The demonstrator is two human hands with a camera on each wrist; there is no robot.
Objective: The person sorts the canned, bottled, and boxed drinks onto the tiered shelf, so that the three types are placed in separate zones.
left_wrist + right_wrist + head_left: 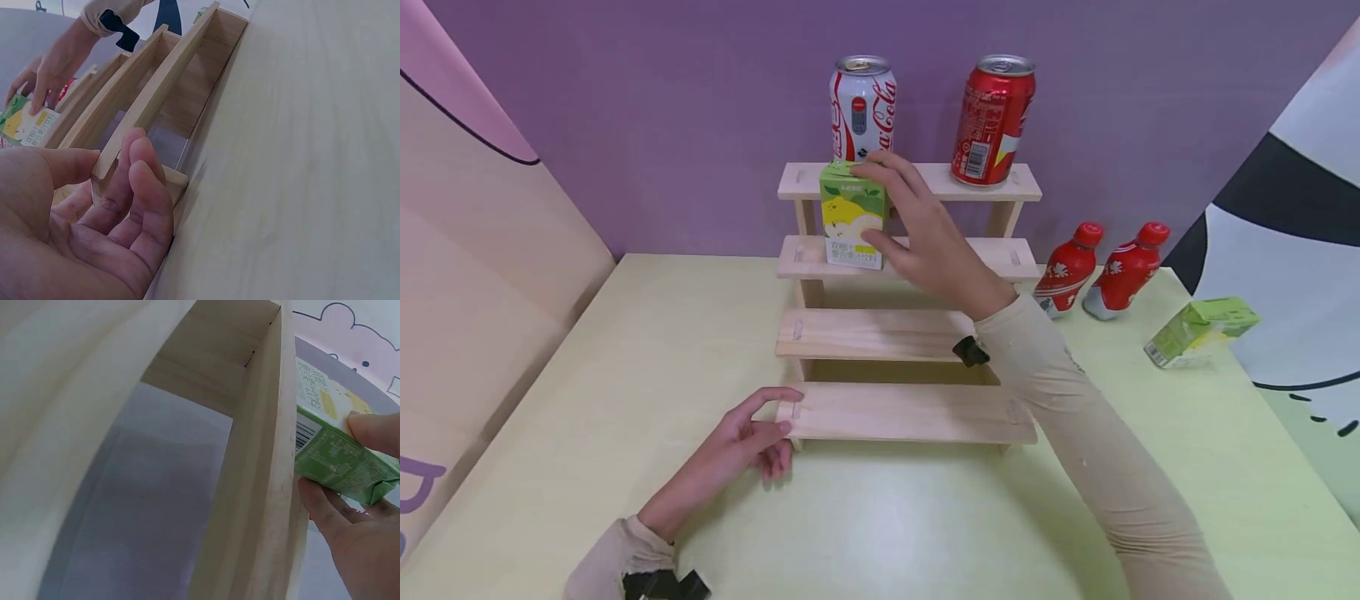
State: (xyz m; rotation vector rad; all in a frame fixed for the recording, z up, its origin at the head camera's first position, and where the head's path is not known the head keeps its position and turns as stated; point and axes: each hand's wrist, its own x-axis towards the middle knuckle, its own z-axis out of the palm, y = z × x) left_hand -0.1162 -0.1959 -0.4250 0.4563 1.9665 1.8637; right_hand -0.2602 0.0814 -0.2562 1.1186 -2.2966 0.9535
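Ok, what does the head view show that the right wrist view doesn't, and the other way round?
Only the head view shows the left hand at the lowest step, the two red bottles and the second green carton lying to the right.

Only the right wrist view shows the barcode on the held green carton.

Both show the right hand holding that carton, and the wooden stand, which the right wrist view catches only in part.
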